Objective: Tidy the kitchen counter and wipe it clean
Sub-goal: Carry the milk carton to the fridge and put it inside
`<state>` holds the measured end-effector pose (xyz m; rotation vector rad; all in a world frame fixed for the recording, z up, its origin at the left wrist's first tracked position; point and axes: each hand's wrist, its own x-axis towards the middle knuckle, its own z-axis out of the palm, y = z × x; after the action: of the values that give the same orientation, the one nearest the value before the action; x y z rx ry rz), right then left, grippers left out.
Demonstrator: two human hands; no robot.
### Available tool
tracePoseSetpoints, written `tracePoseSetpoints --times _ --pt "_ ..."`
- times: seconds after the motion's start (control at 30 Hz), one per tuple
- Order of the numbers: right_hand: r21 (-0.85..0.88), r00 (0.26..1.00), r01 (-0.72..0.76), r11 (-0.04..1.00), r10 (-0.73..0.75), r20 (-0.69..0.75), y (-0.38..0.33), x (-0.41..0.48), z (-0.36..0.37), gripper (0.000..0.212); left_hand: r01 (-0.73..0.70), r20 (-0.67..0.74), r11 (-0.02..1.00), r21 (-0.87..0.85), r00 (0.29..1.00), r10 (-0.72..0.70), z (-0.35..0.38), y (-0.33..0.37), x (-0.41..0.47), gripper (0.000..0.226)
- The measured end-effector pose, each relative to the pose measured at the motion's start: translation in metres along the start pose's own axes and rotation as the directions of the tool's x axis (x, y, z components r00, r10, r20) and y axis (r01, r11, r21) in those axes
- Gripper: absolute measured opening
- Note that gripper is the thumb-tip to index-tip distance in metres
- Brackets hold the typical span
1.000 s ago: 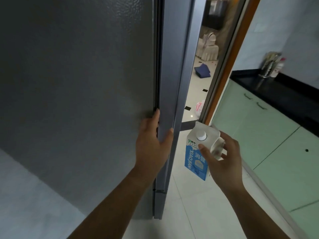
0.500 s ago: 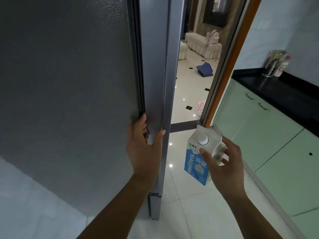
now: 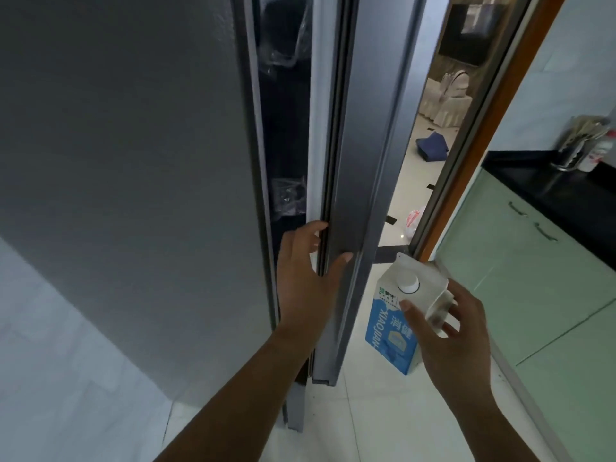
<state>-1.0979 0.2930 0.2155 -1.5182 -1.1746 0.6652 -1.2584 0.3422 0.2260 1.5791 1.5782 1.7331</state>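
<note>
My left hand (image 3: 306,278) grips the edge of the grey fridge door (image 3: 363,168), fingers hooked behind it and thumb on its front. The door stands ajar, and a dark gap shows shelves with clear plastic inside. The fridge's grey side panel (image 3: 133,161) fills the left of the view. My right hand (image 3: 446,331) holds a blue and white milk carton (image 3: 396,315) with a white screw cap, upright, just right of the door's edge and above the floor.
A black countertop (image 3: 560,195) on pale green cabinets (image 3: 533,278) runs along the right, with a metal utensil holder (image 3: 576,145) and a white bottle at its far end. An orange-framed doorway (image 3: 493,105) opens to another room. White tiled floor lies below.
The fridge door has swung open under my left hand, exposing a dark gap with shelves. The carton in my right hand has stayed at about the same place.
</note>
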Motion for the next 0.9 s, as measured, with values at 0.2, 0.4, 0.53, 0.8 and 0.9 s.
tracePoseSetpoints --times 0.2,0.4,0.53,0.8,0.9 --pt "-0.023 0.998 0.021 1.0 -0.022 -0.06 0.011 0.007 -0.034 0.048 -0.152 0.06 0.988 -0.002 0.987 0.152 0.032 0.006 0.001 0.045" --pt "-0.032 0.99 0.014 0.999 -0.018 -0.14 0.025 0.013 -0.053 0.052 -0.205 0.214 0.975 -0.091 0.952 0.22 0.058 0.016 -0.001 0.046" --pt "-0.008 0.985 0.033 0.999 -0.034 -0.168 0.031 0.02 -0.065 0.049 -0.347 0.369 0.936 -0.059 0.864 0.343 0.064 0.026 0.004 0.045" --pt "-0.036 0.974 0.099 0.994 -0.104 -0.2 0.037 0.041 -0.084 0.052 -0.525 0.411 0.844 0.112 0.797 0.442 0.093 0.032 0.076 0.041" --pt "-0.033 0.971 0.096 0.995 -0.101 -0.216 0.039 0.059 -0.09 0.049 -0.599 0.521 0.797 0.076 0.706 0.48 0.123 0.033 0.098 0.034"
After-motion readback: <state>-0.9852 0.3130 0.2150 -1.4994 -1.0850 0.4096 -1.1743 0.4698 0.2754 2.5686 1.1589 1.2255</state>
